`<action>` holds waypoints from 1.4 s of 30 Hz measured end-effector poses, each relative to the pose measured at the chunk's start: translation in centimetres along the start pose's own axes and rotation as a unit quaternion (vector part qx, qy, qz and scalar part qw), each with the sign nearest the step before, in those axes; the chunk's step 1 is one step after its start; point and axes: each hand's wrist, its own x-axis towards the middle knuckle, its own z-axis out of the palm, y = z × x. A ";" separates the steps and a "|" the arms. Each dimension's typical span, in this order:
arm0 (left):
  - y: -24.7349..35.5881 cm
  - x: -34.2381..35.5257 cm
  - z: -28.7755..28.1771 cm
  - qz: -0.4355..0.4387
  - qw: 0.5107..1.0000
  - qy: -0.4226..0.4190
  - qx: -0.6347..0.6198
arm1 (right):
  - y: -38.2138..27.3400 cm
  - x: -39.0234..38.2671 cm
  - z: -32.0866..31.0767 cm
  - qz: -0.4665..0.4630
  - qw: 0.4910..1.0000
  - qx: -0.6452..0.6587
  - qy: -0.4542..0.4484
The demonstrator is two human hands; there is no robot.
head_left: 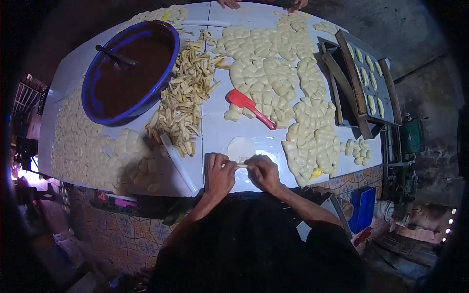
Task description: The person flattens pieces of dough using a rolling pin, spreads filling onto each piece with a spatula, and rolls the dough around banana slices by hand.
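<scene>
Near the front edge of the white table, a thin flat round of pale dough [240, 147] lies just beyond my hands. My left hand [221, 175] and my right hand [264, 173] are closed, pinching the two ends of a narrow roll of dough [242, 166] at the round's near edge. What is inside the roll, if anything, is hidden. A red spatula [251, 108] rests ahead of my right hand, partly on portioned dough pieces [264, 78]. Left of my hands is a long pile of peeled banana strips [181, 105].
A blue basin [88, 102] of brown filling, with a dark-handled utensil [116, 56], stands at the far left. A white rolling pin [179, 165] lies at front left. Tilted metal trays [364, 93] hold shaped dough at right. Another person's hands [229, 4] show at the far edge.
</scene>
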 end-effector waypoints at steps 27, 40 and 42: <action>-2.8 7.0 3.8 -0.086 0.955 -0.090 0.268 | 2.1 6.6 2.8 0.085 0.924 -0.367 -0.071; -5.0 10.9 4.4 -0.131 0.963 -0.038 0.232 | 2.0 10.9 3.2 0.092 0.938 -0.331 0.050; -5.4 12.1 4.7 -0.158 0.966 0.012 0.205 | 3.2 12.0 2.9 0.070 0.956 -0.259 0.119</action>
